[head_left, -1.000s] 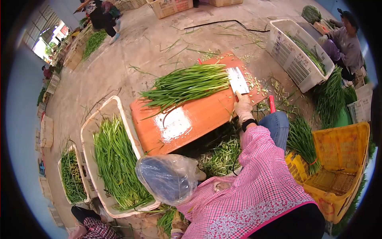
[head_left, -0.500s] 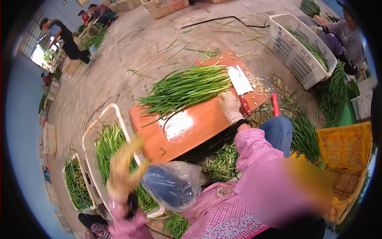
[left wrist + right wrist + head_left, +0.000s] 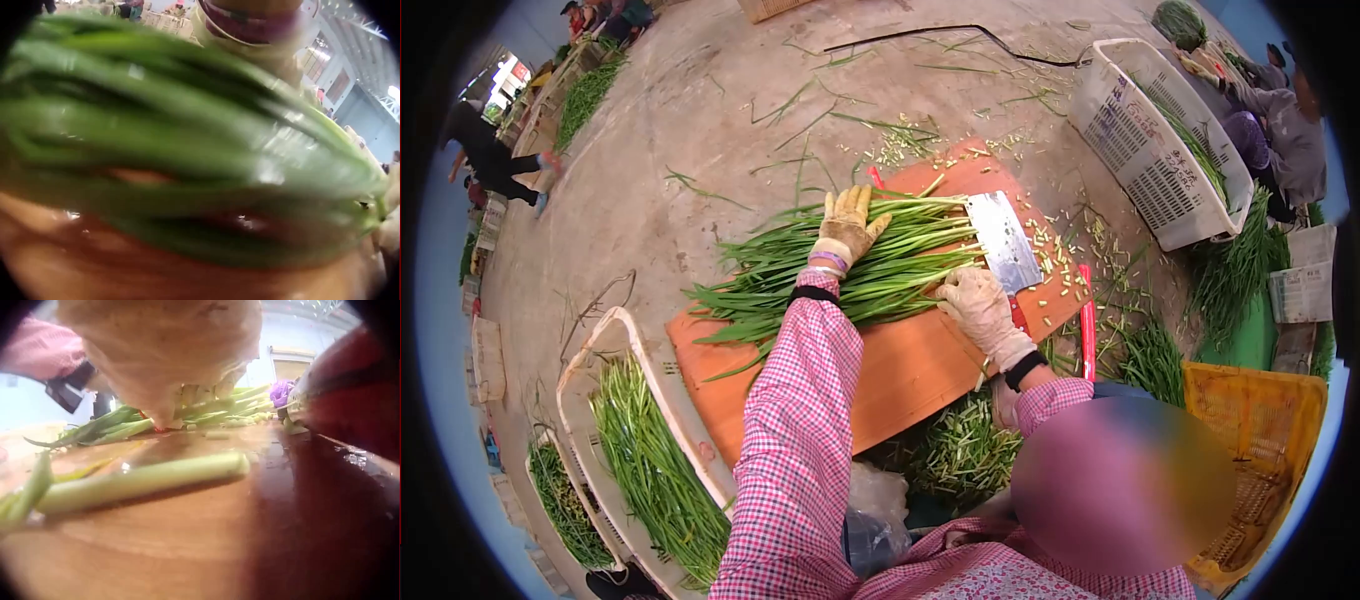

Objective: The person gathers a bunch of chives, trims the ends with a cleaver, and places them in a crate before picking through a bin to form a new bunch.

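A bundle of garlic chives [image 3: 800,290] lies across the orange board [image 3: 900,385], cut pale ends to the right. My left hand [image 3: 848,225], in a yellowed glove, rests on top of the bundle with fingers straight. In the left wrist view the green leaves [image 3: 156,119] blur close to the camera. My right hand [image 3: 983,308], in a pale glove, has its fingers curled at the near side of the stem ends. A cleaver [image 3: 1005,240] lies flat beside those ends, its red handle [image 3: 1019,316] partly behind the right hand. One loose stalk [image 3: 144,481] shows on the board in the right wrist view.
Cut bits [image 3: 1055,265] litter the board's right end and floor. A white crate [image 3: 580,385] of greens stands left, another crate [image 3: 1150,150] at upper right, a yellow crate [image 3: 1245,410] at lower right. Trimmings [image 3: 970,450] lie below the board. Other people sit or walk farther off.
My right hand has let go of the cleaver and moved left to the stem ends. My left hand has come in over the left crate and onto the bundle.
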Action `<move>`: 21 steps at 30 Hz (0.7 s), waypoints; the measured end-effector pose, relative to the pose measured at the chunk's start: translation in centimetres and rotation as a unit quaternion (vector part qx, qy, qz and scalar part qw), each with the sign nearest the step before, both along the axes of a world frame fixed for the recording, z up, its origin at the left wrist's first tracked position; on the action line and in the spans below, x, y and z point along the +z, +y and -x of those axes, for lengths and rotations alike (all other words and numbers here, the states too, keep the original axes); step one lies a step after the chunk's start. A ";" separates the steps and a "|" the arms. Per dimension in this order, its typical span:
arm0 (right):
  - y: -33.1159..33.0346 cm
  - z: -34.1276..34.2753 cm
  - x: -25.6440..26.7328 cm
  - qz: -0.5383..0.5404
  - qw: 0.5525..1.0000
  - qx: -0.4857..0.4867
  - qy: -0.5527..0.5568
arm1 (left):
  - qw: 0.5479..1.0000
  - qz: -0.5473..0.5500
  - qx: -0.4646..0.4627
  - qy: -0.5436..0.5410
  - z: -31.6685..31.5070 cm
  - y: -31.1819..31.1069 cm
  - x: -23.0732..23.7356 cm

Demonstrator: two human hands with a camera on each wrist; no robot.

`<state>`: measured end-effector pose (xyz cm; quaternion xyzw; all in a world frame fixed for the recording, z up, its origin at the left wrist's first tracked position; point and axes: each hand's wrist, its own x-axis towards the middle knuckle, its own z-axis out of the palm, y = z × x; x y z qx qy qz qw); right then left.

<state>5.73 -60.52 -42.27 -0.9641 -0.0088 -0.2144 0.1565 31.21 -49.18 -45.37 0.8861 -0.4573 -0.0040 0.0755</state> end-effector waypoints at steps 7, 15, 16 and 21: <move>-0.9 -3.9 2.1 -0.007 0.999 -0.032 0.012 | 0.983 0.120 -0.100 0.096 -0.8 2.1 1.1; -2.2 -8.6 0.6 -0.096 0.987 -0.117 0.057 | 0.974 -0.160 -0.152 0.050 2.9 3.6 6.0; -2.1 -8.6 0.3 -0.115 0.986 -0.119 0.034 | 0.976 -0.171 -0.134 -0.009 3.5 3.4 5.4; 0.9 -5.6 2.0 0.017 0.978 -0.099 -0.185 | 0.994 0.002 -0.105 0.042 2.3 3.6 2.7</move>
